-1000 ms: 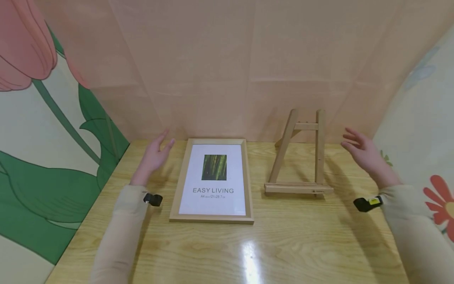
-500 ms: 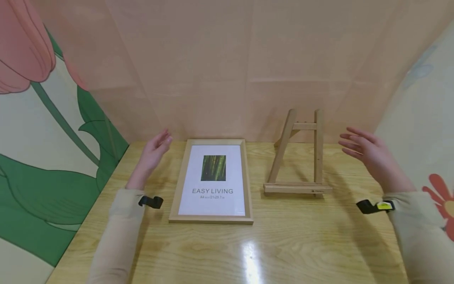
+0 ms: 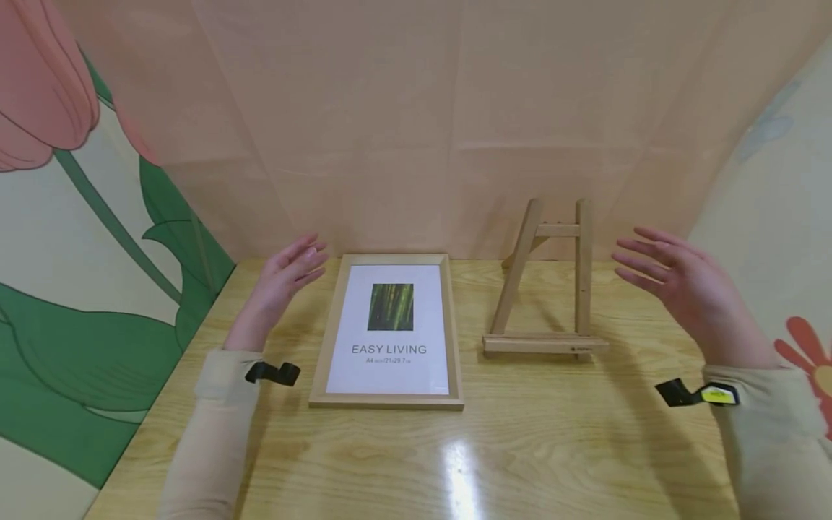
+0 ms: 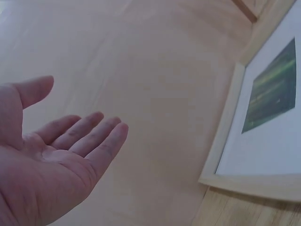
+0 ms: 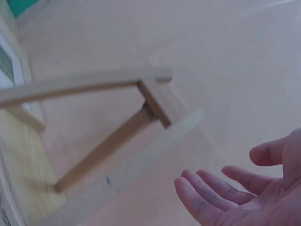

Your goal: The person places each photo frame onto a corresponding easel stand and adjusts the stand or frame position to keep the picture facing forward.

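Two hands flank a picture frame and a small wooden easel, each apart from the wood nearest it. The left hand (image 3: 276, 280) hovers beside the far left corner of the picture frame (image 3: 390, 337), its fingers extended side by side with a slight bend, the thumb standing away from them. The right hand (image 3: 689, 290) is off the right side of the easel (image 3: 583, 274), near its upper part, with loosely extended fingers and a thumb held apart — open air lies between those fingertips and the nearer leg.

The picture frame lies face up left of the middle, its far edge close to the table's back edge. A strip of wood grain separates its right edge from the left end of the easel's ledge (image 3: 542, 345). The easel stands upright, a rear strut behind its two legs, and a broad stretch of wood runs before both things.

The table (image 3: 364, 462) is pale and glossy, with a bright reflection (image 3: 460, 473) toward the front. Behind it hangs a creased pinkish cloth (image 3: 364, 108); a large painted tulip (image 3: 45, 79) rises at the left, a red flower (image 3: 806, 343) shows at the right. Both sleeves are light — a black strap device sits at each wrist.
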